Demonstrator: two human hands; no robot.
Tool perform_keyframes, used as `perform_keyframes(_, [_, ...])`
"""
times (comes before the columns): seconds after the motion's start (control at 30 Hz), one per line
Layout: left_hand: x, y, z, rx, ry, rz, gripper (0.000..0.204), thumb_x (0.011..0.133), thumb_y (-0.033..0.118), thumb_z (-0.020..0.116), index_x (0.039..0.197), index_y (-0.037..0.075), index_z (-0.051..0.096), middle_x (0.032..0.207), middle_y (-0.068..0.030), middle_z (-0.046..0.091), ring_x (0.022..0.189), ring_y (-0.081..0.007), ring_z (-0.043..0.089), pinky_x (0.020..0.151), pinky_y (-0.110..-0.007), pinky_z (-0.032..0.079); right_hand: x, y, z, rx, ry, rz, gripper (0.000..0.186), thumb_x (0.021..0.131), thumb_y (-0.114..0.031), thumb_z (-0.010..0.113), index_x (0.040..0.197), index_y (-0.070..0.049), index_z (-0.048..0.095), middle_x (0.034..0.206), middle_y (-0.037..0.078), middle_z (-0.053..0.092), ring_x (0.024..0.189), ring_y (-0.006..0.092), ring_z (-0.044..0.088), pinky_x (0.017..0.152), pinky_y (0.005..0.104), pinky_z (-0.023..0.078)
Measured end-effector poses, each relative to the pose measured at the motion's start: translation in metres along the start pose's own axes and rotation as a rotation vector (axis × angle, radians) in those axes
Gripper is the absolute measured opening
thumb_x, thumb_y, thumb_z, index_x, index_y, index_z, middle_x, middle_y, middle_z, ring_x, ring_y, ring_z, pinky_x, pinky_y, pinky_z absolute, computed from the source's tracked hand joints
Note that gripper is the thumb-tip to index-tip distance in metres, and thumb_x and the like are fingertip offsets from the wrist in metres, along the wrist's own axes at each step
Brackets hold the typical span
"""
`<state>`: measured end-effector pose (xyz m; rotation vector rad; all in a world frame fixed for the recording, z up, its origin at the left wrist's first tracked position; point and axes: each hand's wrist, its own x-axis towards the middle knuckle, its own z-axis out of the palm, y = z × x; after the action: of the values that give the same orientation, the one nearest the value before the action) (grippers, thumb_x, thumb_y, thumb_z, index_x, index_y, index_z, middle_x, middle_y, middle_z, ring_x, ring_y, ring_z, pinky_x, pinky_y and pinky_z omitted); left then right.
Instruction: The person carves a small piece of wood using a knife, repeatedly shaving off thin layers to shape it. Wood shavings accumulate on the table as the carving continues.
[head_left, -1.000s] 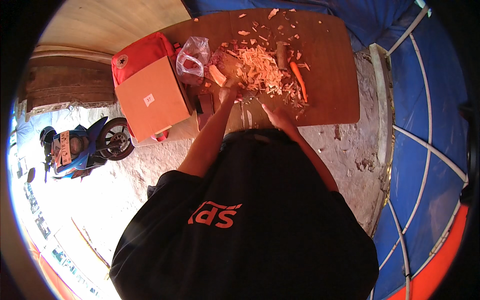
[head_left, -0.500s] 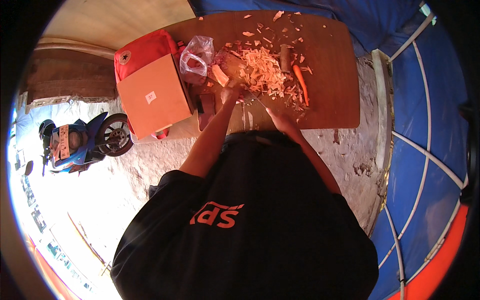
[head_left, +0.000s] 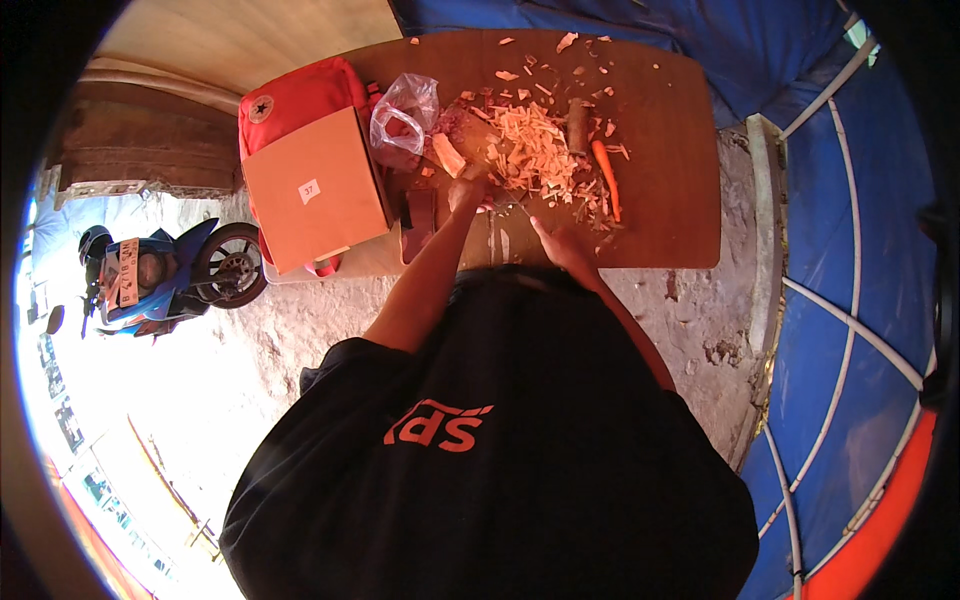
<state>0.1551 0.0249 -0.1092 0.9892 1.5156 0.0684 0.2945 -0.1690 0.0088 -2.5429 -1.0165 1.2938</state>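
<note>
My left hand [head_left: 469, 190] is closed over the table near its front edge, around what looks like a pale piece of wood [head_left: 449, 156]. One end of the wood sticks out beyond the fingers; the hand hides the rest. In my right hand [head_left: 563, 245], also closed, is a knife [head_left: 524, 209], its thin blade slanting toward my left hand. Just past both hands lies a heap of pale wood chips [head_left: 535, 145]. A brown cylindrical piece [head_left: 578, 127] rests at the heap's right side, beside a slim orange tapered object [head_left: 606, 178].
On the table [head_left: 668, 170], left of the chips, are a crumpled clear plastic bag [head_left: 405, 115], a cardboard box [head_left: 318, 195], a red backpack [head_left: 300, 95] and a dark flat object [head_left: 418, 222]. A blue motorcycle [head_left: 165, 275] stands at left. Blue tarp [head_left: 830, 280] and white poles bound the right.
The whole view has shifted slightly, the table sitting a little lower and further right. Both hands keep nearly the same places over the table, with the knife still in my right hand.
</note>
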Motion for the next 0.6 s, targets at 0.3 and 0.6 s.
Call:
perform_keyframes(0.3, [-0.022, 0.010, -0.004, 0.011, 0.024, 0.037, 0.051, 0.086, 0.048, 0.064, 0.070, 0.000, 0.070, 0.062, -0.0097, 0.068, 0.051, -0.0201, 0.068, 0.045, -0.031, 0.054, 0.034, 0.049, 0.050, -0.033, 0.073, -0.161, 0.093, 0.091, -0.074, 0.032, 0.089, 0.012, 0.067, 0.089, 0.038, 0.062, 0.097, 0.0500, 0.063, 0.083, 0.0545, 0.049])
perform_keyframes(0.6, [-0.016, 0.011, -0.008, 0.067, -0.033, 0.046, 0.047, 0.087, 0.047, 0.068, 0.074, 0.001, 0.070, 0.065, -0.0097, 0.069, 0.051, -0.0194, 0.068, 0.042, -0.030, 0.051, 0.019, 0.019, 0.016, -0.087, -0.001, -0.070, 0.094, 0.091, -0.076, 0.027, 0.094, 0.009, 0.069, 0.095, 0.037, 0.063, 0.100, 0.0495, 0.062, 0.088, 0.0536, 0.049])
